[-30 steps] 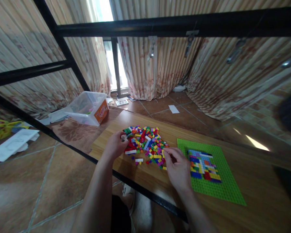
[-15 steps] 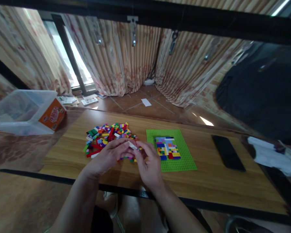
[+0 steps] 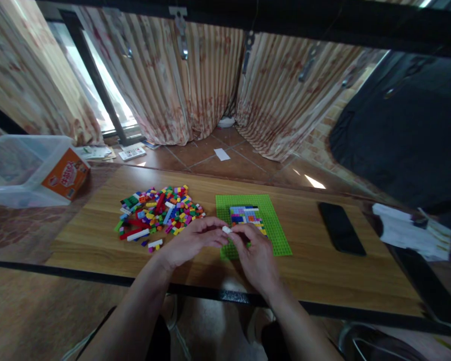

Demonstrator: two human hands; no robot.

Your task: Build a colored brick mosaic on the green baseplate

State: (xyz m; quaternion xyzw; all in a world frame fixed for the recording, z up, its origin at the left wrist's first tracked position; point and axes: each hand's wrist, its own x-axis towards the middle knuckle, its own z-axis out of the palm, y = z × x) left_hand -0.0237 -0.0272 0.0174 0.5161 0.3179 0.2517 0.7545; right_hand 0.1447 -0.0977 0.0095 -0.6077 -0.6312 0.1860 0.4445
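My left hand (image 3: 190, 243) and my right hand (image 3: 256, 255) meet over the near edge of a green baseplate (image 3: 276, 235). Both pinch one small white brick (image 3: 226, 229) between their fingertips. The baseplate lies flat on the wooden table (image 3: 323, 271) and carries a patch of coloured bricks (image 3: 244, 214), partly hidden by my right hand. A loose pile of small bricks (image 3: 160, 210) in many colours is spread to the left of the plate, beyond my left hand.
A black phone (image 3: 341, 228) lies on the table right of the baseplate. White paper or cloth (image 3: 409, 230) sits at the far right. A clear plastic bin (image 3: 26, 170) with an orange label stands at the left. Curtains hang behind; a black bar crosses overhead.
My hands left the brick pile, came together with a white brick and moved right to the baseplate's near edge. The view swung right, bringing the phone into sight.
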